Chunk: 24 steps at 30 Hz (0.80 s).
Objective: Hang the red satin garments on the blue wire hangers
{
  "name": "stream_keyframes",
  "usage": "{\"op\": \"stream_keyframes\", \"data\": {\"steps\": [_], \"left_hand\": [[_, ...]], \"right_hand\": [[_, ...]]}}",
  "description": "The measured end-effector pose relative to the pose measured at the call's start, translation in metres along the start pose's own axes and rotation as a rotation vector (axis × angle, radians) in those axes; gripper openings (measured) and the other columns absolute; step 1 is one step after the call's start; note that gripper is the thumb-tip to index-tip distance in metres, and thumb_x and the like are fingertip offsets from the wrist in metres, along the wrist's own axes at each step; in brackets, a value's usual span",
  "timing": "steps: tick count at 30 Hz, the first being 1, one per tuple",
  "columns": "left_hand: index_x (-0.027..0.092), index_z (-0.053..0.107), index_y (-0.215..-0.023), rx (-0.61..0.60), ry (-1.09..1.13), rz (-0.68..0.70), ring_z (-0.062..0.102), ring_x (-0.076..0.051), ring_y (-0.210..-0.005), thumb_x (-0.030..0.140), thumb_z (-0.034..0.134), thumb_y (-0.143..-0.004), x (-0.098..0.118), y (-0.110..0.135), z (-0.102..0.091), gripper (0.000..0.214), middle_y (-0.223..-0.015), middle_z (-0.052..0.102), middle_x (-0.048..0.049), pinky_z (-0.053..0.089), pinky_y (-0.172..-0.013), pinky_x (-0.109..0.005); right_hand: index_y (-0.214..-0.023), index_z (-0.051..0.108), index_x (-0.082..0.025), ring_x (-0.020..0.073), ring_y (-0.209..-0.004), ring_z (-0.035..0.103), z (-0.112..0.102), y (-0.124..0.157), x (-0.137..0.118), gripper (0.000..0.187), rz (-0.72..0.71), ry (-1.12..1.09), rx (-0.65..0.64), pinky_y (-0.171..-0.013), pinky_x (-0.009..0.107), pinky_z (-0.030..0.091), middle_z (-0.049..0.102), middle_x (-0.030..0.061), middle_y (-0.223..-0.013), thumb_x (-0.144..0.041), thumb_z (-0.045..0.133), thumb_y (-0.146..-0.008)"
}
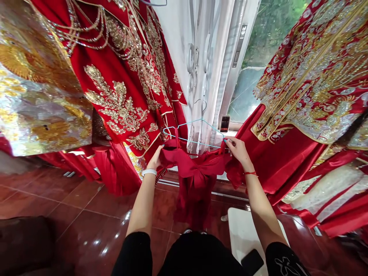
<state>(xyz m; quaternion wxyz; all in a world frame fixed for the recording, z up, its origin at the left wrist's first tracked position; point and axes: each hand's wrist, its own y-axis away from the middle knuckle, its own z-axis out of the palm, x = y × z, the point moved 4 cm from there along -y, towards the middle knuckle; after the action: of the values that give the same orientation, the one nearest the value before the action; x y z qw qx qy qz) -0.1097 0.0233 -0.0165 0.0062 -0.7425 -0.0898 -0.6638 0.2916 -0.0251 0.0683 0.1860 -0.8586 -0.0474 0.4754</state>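
Observation:
A red satin dress (pixel 195 172) with a large bow at its top hangs in front of me between my hands. A light blue wire hanger (pixel 192 134) spans the dress's top edge, its hook reaching up toward a white sheer curtain (pixel 201 76). My left hand (pixel 155 159) grips the dress's left top edge close to the hanger's left end. My right hand (pixel 238 150) pinches the dress's right top edge at the hanger's right end. Whether the hanger sits inside the dress is hidden.
Red gowns with gold embroidery (pixel 115 96) hang at the left and right. Behind the curtain is a window (pixel 253 65), with a small phone (pixel 224 124) at its sill. Below stands a white stool (pixel 244 230) bearing a black phone (pixel 252 262), above a glossy dark red tile floor (pixel 86 207).

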Motion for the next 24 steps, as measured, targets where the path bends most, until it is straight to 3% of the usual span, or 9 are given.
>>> {"op": "stream_keyframes", "data": {"steps": [2,4,7,9,12,16,19,24], "left_hand": [[0.022,0.056,-0.078,-0.05,0.108,-0.126,0.068,-0.026,-0.067,0.058,0.06,-0.07,-0.014,0.009,0.006,0.038,-0.069,0.065,-0.0053,0.056,-0.063,-0.041],[0.021,0.052,-0.077,-0.042,0.229,-0.198,0.066,-0.021,-0.063,0.048,0.066,-0.061,-0.025,0.017,0.009,0.035,-0.066,0.062,-0.0018,0.056,-0.063,-0.037],[0.021,0.052,-0.083,0.031,0.324,-0.19,0.059,-0.013,-0.055,0.037,0.068,-0.053,-0.027,0.027,0.007,0.037,-0.063,0.056,0.0055,0.053,-0.06,-0.027],[0.021,0.056,-0.088,0.044,0.3,-0.136,0.054,-0.011,-0.052,0.035,0.068,-0.052,-0.02,0.032,0.004,0.04,-0.063,0.056,0.0069,0.047,-0.054,-0.023],[0.018,0.062,-0.085,0.053,0.25,-0.02,0.052,-0.01,-0.053,0.036,0.069,-0.052,-0.005,0.042,-0.001,0.038,-0.065,0.059,0.005,0.04,-0.051,-0.021],[0.016,0.065,-0.079,0.114,0.175,0.043,0.051,-0.01,-0.055,0.037,0.068,-0.05,0.003,0.059,-0.013,0.035,-0.064,0.061,0.0035,0.039,-0.051,-0.021],[0.017,0.065,-0.077,0.13,0.122,0.007,0.046,-0.01,-0.048,0.039,0.066,-0.05,0.004,0.068,-0.025,0.035,-0.058,0.057,0.0047,0.038,-0.046,-0.023],[0.017,0.068,-0.076,0.202,-0.123,0.085,0.049,-0.013,-0.048,0.038,0.062,-0.059,0.026,0.075,-0.051,0.028,-0.055,0.058,0.0025,0.043,-0.048,-0.026]], "right_hand": [[-0.115,0.074,-0.019,0.0178,-0.051,0.054,-0.003,-0.001,-0.007,0.041,0.018,0.167,-0.012,-0.058,0.031,0.044,0.062,0.0017,-0.061,-0.043,0.05,-0.092],[-0.123,0.072,-0.02,0.0232,-0.071,0.063,-0.002,-0.004,-0.018,0.041,0.039,0.389,0.039,-0.071,0.034,0.047,0.072,0.0087,-0.081,-0.037,0.051,-0.093],[-0.134,0.066,-0.021,0.0327,-0.106,0.059,0.012,-0.018,-0.038,0.047,-0.039,0.602,0.161,-0.093,0.044,0.043,0.069,0.0166,-0.116,-0.037,0.058,-0.091],[-0.139,0.062,-0.025,0.0334,-0.115,0.053,0.032,-0.032,-0.049,0.051,-0.173,0.531,0.153,-0.101,0.048,0.038,0.065,0.0145,-0.125,-0.041,0.06,-0.09],[-0.132,0.064,-0.023,0.0257,-0.102,0.056,0.058,-0.054,-0.054,0.046,-0.228,0.243,0.141,-0.098,0.042,0.04,0.067,0.0088,-0.106,-0.044,0.054,-0.093],[-0.086,0.069,-0.02,0.0207,-0.088,0.053,0.071,-0.069,-0.057,0.044,-0.057,0.13,0.307,-0.088,0.034,0.037,0.062,0.0044,-0.087,-0.058,0.047,-0.094],[-0.057,0.048,-0.02,0.0187,-0.08,0.047,0.072,-0.071,-0.065,0.062,0.061,0.205,0.384,-0.085,0.033,0.033,0.054,0.0013,-0.069,-0.069,0.037,-0.095],[-0.052,0.027,-0.021,0.0134,-0.065,0.033,0.069,-0.07,-0.074,0.068,0.066,0.211,0.406,-0.076,0.03,0.028,0.034,-0.0036,-0.055,-0.076,0.037,-0.092]]}}
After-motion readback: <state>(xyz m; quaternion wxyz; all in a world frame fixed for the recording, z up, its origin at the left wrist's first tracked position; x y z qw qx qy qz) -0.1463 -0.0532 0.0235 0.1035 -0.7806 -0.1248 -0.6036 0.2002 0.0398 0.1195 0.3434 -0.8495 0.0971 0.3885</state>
